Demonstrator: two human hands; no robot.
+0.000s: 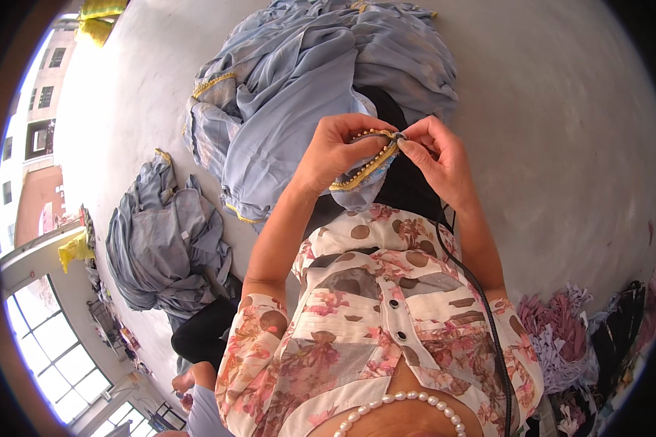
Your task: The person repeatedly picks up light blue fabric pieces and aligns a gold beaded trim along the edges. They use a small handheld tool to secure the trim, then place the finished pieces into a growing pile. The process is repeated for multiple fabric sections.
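Above my lap, my left hand [348,151] pinches a blue-grey garment by its gold beaded trim [368,171]. The trim bends into a loop between my fingers, and a bit of blue-grey cloth [356,198] hangs below it. At the right end of that trim, my right hand [436,154] has thumb and forefinger pressed together on the edge. Something small and dark shows at its fingertips; I cannot make out what it is. A big heap of blue-grey garments [291,95] with gold trim lies just beyond my hands, reaching toward my lap.
A second blue-grey garment pile [168,240] lies on the grey floor [554,146] to the left, near another person's arm [197,377]. Pink and lilac cloth scraps [557,328] are heaped at the lower right. A black cord [481,291] runs down my right side.
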